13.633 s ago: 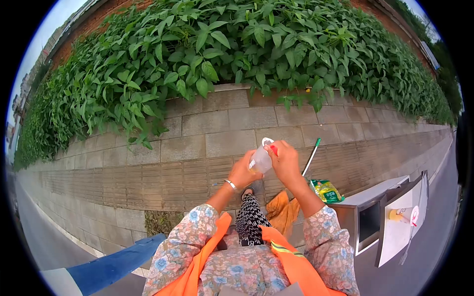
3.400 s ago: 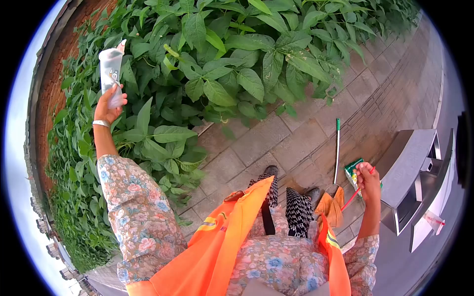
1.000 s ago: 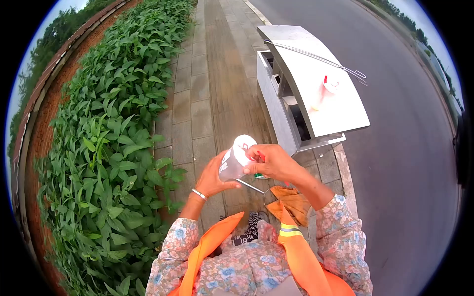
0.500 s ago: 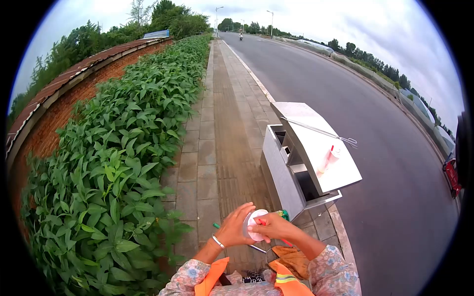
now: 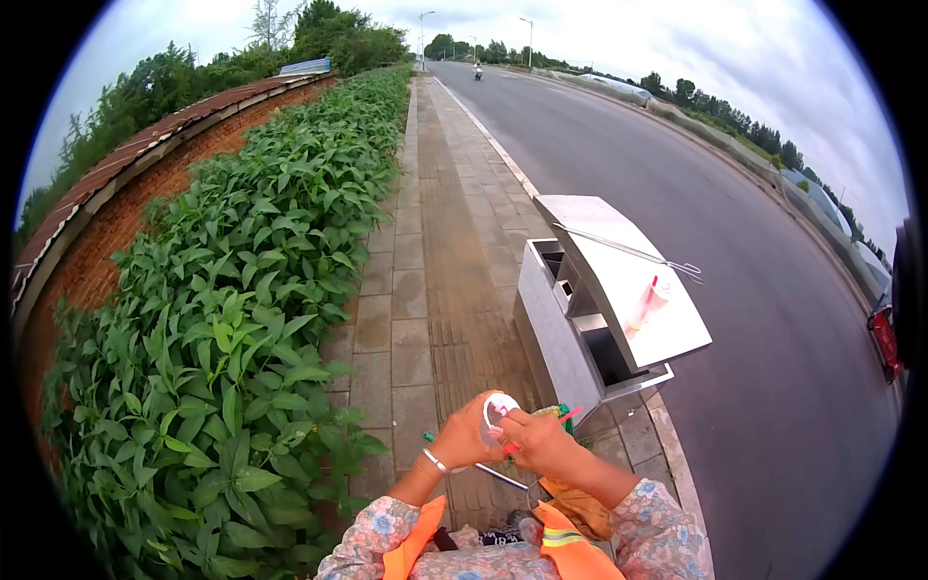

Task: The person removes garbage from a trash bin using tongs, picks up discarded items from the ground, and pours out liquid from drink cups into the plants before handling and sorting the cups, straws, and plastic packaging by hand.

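My left hand (image 5: 466, 435), with a silver bracelet at the wrist, is wrapped round a clear plastic cup (image 5: 499, 410). My right hand (image 5: 543, 443) is closed on a red straw (image 5: 572, 414) at the cup's right side, its fingers touching the rim. Beyond my hands stands a metal bin (image 5: 570, 348) with its curved lid open. Another cup with a red straw (image 5: 648, 302) shows on the lid, near long metal tongs (image 5: 628, 253).
Leafy green plants (image 5: 232, 348) fill the left beside a brick wall (image 5: 106, 261). A green-ended stick (image 5: 498, 475) and orange cloth (image 5: 580, 505) lie below my hands. The road (image 5: 735, 290) runs along the right, with a distant rider (image 5: 478, 72).
Since the earliest frame, the view has turned along the pavement and road. In the last half second, my hands have moved slightly up, and the red straw now points up to the right.
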### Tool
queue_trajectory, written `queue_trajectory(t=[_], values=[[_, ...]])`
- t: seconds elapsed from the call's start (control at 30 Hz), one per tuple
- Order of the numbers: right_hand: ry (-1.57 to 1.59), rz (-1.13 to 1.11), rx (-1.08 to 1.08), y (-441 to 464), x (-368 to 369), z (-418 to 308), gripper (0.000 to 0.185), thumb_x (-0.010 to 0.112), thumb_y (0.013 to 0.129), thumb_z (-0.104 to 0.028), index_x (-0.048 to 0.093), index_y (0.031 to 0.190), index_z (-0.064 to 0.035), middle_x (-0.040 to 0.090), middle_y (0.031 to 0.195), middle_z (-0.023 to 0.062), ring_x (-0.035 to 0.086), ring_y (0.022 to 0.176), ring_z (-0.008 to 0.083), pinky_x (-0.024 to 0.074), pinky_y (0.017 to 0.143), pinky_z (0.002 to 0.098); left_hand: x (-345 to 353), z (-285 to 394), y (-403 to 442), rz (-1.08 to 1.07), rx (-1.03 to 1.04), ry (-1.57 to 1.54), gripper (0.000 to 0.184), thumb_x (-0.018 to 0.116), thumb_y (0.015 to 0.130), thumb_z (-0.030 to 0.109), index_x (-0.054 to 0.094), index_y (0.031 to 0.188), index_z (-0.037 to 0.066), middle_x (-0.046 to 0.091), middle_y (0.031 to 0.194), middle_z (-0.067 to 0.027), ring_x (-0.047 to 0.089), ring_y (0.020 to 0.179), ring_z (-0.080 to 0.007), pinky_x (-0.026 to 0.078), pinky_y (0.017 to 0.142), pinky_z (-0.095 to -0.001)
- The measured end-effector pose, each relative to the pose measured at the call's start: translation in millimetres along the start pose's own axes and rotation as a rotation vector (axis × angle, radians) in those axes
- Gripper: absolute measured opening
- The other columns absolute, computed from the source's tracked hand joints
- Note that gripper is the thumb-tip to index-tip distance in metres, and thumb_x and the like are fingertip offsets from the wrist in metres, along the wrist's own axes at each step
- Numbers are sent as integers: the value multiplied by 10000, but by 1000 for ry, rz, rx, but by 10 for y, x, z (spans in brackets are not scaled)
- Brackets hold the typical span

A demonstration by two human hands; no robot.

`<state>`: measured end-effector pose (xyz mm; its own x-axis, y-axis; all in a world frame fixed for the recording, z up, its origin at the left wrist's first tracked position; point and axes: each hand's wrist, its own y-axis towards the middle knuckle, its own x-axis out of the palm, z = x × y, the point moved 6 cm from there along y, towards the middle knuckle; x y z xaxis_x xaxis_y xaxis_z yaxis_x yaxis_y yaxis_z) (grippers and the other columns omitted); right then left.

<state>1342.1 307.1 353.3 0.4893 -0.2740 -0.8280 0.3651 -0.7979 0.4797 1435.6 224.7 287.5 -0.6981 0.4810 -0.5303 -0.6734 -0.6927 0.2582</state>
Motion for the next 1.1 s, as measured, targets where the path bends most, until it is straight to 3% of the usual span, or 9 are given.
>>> queue_trajectory(t=[0.13, 0.23, 0.3, 0.37, 0.53, 0.77, 0.83, 1.0, 1.1], values=[[5, 39, -85, -93, 49, 200, 221, 657, 766, -102, 583, 965, -42, 626, 945, 93, 602, 627, 296, 506, 564, 365, -131, -268, 107, 83, -125, -152, 737, 831, 579, 340, 514, 1181, 56, 661, 1011, -118, 651, 931, -259, 507, 830, -352], [244, 285, -53, -174, -3, 531, 131, 625, 843, -132, 602, 938, -44, 636, 818, 66, 603, 583, 219, 478, 524, 309, -68, -367, 186, 89, -121, -151, 703, 858, 579, 284, 527, 1153, 46, 661, 1011, -93, 647, 930, -205, 506, 824, -325], [913, 418, 622, -365, 92, 1070, 174, 573, 924, -198, 623, 886, -36, 598, 671, 17, 573, 552, 107, 430, 496, 244, -60, -588, 227, 234, -148, -494, 649, 852, 606, 208, 527, 1139, 29, 656, 1021, -77, 636, 925, -169, 505, 816, -306], [983, 570, 704, -410, -178, 1390, 301, 524, 966, -262, 633, 821, -22, 546, 583, -12, 529, 539, 42, 387, 487, 203, -197, -521, 197, 289, -130, -442, 696, 853, 607, 175, 483, 1176, 20, 635, 1043, -70, 612, 941, -145, 496, 840, -302], [804, 222, 670, -459, -65, 1664, 235, 555, 943, -208, 623, 881, 8, 625, 724, 32, 584, 508, 96, 451, 490, 238, -33, -99, 342, 327, -14, -185, 889, 896, 514, 197, 445, 1260, 24, 572, 1133, -86, 570, 1046, -182, 459, 916, -322], [617, 137, 503, -332, -260, 1512, 153, 593, 892, -149, 568, 883, 2, 637, 756, 89, 610, 528, 185, 479, 516, 301, 206, 151, 481, 224, 97, 61, 910, 889, 496, 267, 459, 1259, 21, 565, 1156, -116, 565, 1082, -245, 449, 933, -350], [236, 174, 145, -252, -325, 1388, 210, 642, 863, -196, 548, 891, -11, 597, 759, 107, 594, 546, 251, 483, 531, 330, 277, 221, 516, 154, 68, 97, 878, 873, 518, 266, 462, 1257, 30, 561, 1153, -131, 561, 1077, -278, 453, 925, -366], [-185, -72, 139, -184, -163, 1253, 350, 661, 809, -335, 494, 863, -32, 540, 750, 114, 605, 582, 304, 483, 501, 399, 564, 301, 603, -109, -8, 181, 772, 819, 552, 306, 488, 1198, 43, 560, 1122, -161, 556, 1045, -341, 462, 895, -406], [-300, -292, 10, -241, 50, 1261, 152, 571, 786, -147, 546, 827, -3, 587, 737, 149, 638, 596, 305, 493, 482, 399, 672, 310, 592, -257, -80, 291, 816, 803, 540, 350, 481, 1225, 47, 569, 1099, -158, 551, 1040, -347, 455, 897, -423]])
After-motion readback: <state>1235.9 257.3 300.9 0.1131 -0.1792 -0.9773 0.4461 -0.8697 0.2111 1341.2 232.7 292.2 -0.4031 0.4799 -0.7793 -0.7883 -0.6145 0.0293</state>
